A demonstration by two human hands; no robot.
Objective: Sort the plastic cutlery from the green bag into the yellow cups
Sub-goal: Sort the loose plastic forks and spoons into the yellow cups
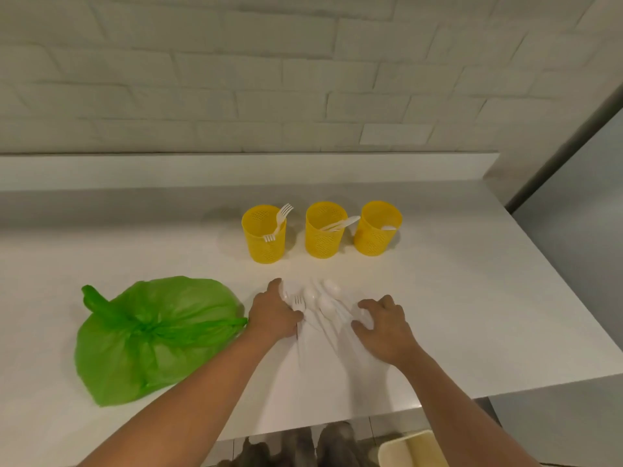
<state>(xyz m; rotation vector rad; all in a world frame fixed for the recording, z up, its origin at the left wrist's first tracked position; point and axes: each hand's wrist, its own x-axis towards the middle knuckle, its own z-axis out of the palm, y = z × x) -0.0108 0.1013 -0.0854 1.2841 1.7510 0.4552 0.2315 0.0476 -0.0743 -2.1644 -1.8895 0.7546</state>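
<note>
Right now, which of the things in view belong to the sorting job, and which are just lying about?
Job: green bag; left yellow cup, holding forks; middle yellow cup; right yellow cup; loose white cutlery, touched by left hand and right hand.
Lying about: cream container below the counter edge.

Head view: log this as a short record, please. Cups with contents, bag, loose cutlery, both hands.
left cup: two forks
middle cup: knife
right cup: spoon
green bag: lying on the counter, beside the left hand
loose cutlery: white pile between the hands
left hand: on the pile, grip unclear
right hand: on the pile, grip unclear
</note>
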